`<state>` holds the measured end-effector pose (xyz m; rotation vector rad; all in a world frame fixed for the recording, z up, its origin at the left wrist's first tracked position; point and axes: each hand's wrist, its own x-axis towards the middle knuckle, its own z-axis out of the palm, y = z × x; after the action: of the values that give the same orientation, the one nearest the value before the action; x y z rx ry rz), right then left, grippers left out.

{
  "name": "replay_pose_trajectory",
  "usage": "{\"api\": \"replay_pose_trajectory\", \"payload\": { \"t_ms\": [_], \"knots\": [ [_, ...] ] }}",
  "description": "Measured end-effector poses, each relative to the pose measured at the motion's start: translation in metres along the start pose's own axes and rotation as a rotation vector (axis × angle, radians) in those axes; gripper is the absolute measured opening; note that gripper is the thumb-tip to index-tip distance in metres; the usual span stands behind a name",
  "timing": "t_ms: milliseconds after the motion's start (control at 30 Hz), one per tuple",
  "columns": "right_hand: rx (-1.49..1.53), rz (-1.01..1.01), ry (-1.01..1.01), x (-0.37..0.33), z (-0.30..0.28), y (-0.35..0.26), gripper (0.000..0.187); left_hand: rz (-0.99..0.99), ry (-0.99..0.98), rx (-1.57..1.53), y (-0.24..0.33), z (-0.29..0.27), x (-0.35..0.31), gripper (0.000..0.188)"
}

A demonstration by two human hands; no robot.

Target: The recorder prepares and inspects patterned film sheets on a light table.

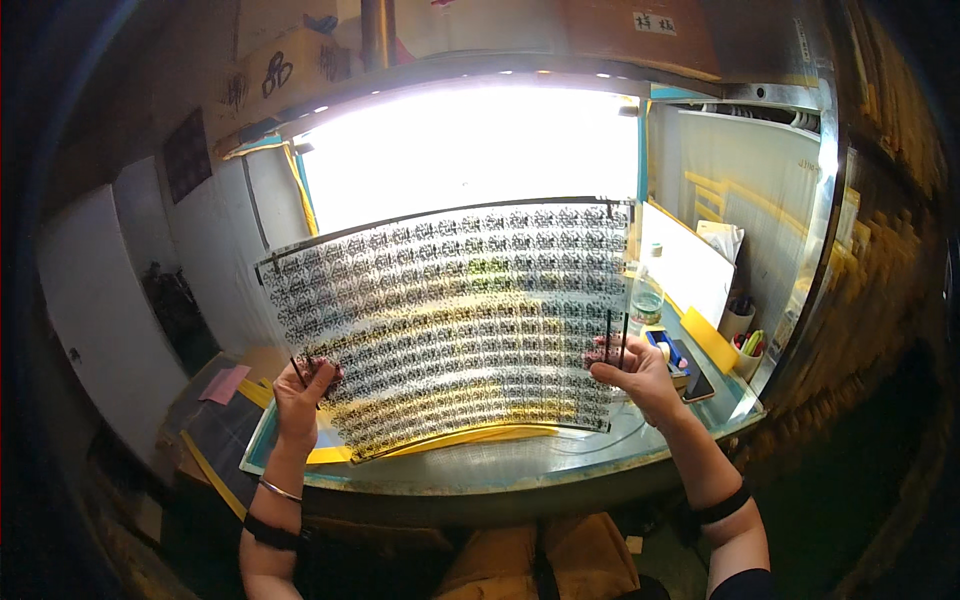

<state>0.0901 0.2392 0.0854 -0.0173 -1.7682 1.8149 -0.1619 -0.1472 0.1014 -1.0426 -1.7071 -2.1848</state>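
A large clear film sheet (450, 320) printed with rows of small black patterns is held up in front of me, tilted, its left side lower than its right along the top edge. My left hand (298, 398) grips its left edge near the lower corner, thumb in front and fingers behind, seen through the film. On the opposite edge my right hand (642, 378) pinches it the same way. Behind the sheet shines a bright white light panel (470, 145). Through the film, yellow strips and the table surface show faintly.
A glass-topped table (500, 468) lies below the sheet. To the right stand a clear bottle (648, 295), a blue tape dispenser (662, 345), a dark phone (697, 380) and a pen cup (747, 357). Pink paper (225, 383) lies at left. Cardboard boxes (285, 75) sit on the shelf above.
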Motion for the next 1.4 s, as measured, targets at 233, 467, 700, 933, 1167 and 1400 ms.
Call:
{"api": "replay_pose_trajectory", "payload": {
  "t_ms": [233, 467, 700, 933, 1167, 1400],
  "knots": [
    [0.038, 0.066, 0.031, 0.0, 0.011, 0.016, 0.023, -0.049, -0.034, 0.042, -0.007, 0.018, -0.006, 0.001],
    [0.063, -0.037, 0.081, -0.002, 0.007, 0.002, 0.021, -0.061, -0.049, -0.011, 0.006, 0.033, -0.008, 0.003],
    [-0.186, 0.137, -0.098, -0.02, -0.007, 0.005, 0.032, -0.328, -0.281, 0.172, -0.045, -0.009, -0.049, 0.024],
    [-0.1, 0.197, -0.209, -0.035, -0.01, -0.002, 0.034, -0.452, -0.376, 0.173, -0.045, -0.003, -0.043, 0.022],
    [-0.063, 0.11, -0.14, -0.034, -0.008, 0.002, 0.034, -0.376, -0.358, 0.115, -0.051, -0.005, -0.027, 0.017],
    [-0.091, 0.118, -0.144, -0.037, -0.013, 0.006, 0.033, -0.272, -0.322, 0.308, -0.039, 0.005, -0.035, 0.021]
  ]
}}
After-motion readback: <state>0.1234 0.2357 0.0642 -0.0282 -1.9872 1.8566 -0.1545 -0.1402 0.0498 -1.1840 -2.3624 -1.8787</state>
